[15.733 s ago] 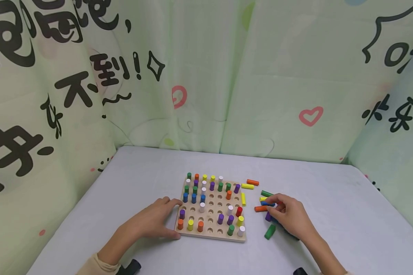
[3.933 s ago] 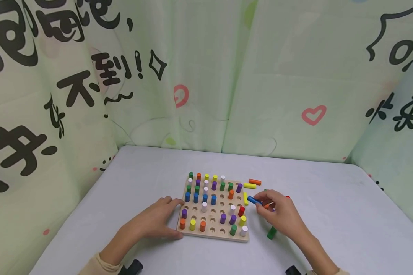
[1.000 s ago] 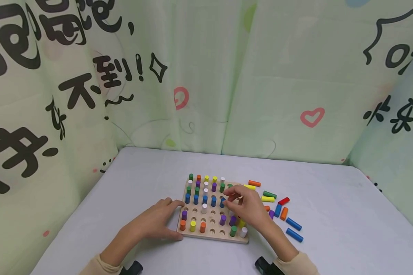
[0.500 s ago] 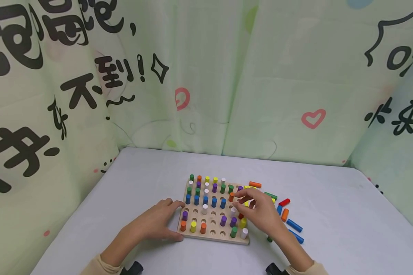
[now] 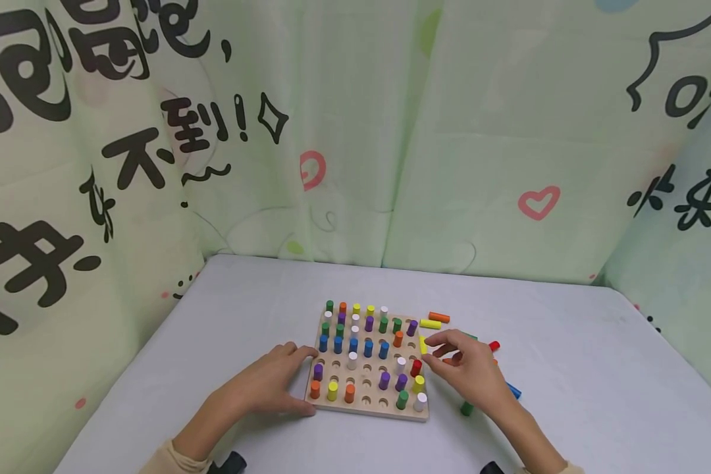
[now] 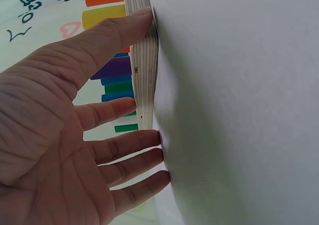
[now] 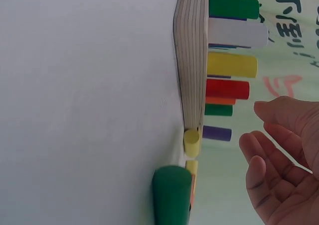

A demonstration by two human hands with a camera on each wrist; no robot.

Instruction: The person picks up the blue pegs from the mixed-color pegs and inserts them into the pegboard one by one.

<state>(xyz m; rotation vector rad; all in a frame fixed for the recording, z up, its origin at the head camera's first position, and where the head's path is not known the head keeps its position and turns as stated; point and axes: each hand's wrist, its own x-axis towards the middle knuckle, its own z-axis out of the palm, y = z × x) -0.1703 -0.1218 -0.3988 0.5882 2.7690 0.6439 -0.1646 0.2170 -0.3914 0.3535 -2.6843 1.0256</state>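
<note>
A square wooden pegboard (image 5: 367, 413) lies on the table, many of its holes filled with upright coloured pegs. A row of blue pegs (image 5: 368, 349) runs across its middle, ending at another blue peg (image 5: 384, 350). My left hand (image 5: 266, 378) steadies the board's left side, thumb at the near corner and index finger farther up; the other fingers (image 6: 129, 148) reach straight to the tabletop. Just off the right edge, my right hand (image 5: 471, 372) hovers with loosely bent fingers, nothing between them. Its thumb tip is close to a yellow peg (image 5: 423, 345) lying along that edge.
Loose pegs lie right of the board: an orange one (image 5: 440, 317) and a yellow one (image 5: 430, 324) at the far corner, a green one (image 5: 467, 408) nearer, a red one (image 5: 494, 345), a blue one (image 5: 514, 390). My right hand partly covers this pile. A printed curtain (image 5: 468, 131) surrounds the table.
Two blue pegs have joined the middle row since the oldest frame. My right hand let go of the latest one and moved right, off the board. The left hand stayed put.
</note>
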